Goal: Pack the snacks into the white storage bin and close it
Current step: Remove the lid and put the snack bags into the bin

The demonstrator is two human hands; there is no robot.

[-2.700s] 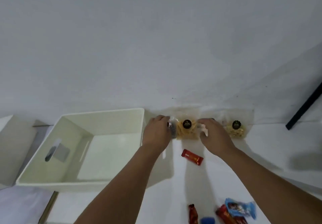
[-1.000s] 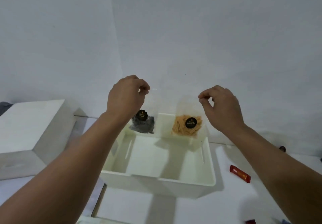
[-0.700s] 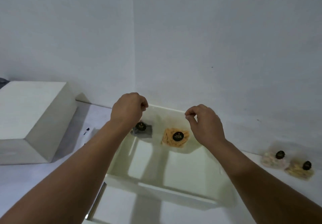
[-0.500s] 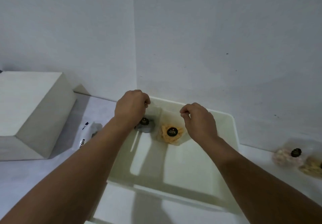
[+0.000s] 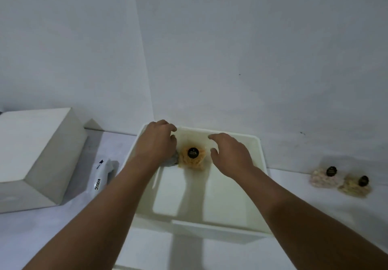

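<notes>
Inside the white storage bin (image 5: 259, 156), the right hand (image 5: 231, 156) is hovering open beside the orange snack bag (image 5: 192, 158); the left hand's (image 5: 156, 143) grip is hidden.

In front of me two plain grey-white walls (image 5: 252, 49) meet at a corner seam, lit dimly (a few small dark specks mark the right one). The white tabletop (image 5: 31, 232) carries a white box (image 5: 35, 154) at left.
</notes>
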